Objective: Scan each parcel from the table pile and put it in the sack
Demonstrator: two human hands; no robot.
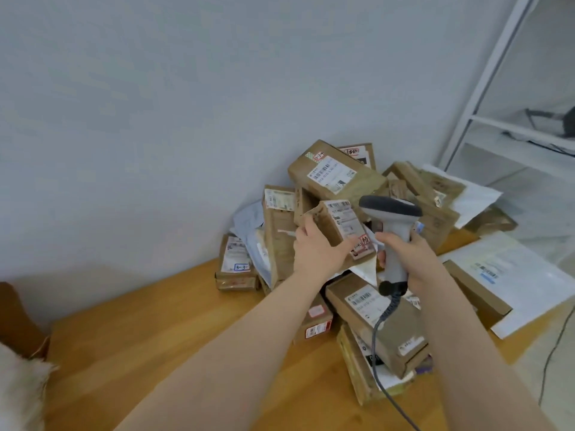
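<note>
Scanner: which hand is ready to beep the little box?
The right hand. It grips the barcode scanner by the handle, with its head beside the label on the small cardboard parcel. The left hand is busy holding that parcel up.

The small brown cardboard parcel [340, 230] sits in the left hand [317, 253], just left of the grey plastic handheld scanner [393, 219] in the right hand [410, 256]. Behind both hands, a large brown cardboard box [336, 175] lies tilted atop the pile of parcels [280, 231] on the brown wooden desk [155, 337]. Below the right hand lies a long brown cardboard box [373, 318]. To the right of that hand lies a flat white plastic mailer [513, 275]. Left of the left hand, a small taped cardboard box [235, 262] rests on the desk.
</note>
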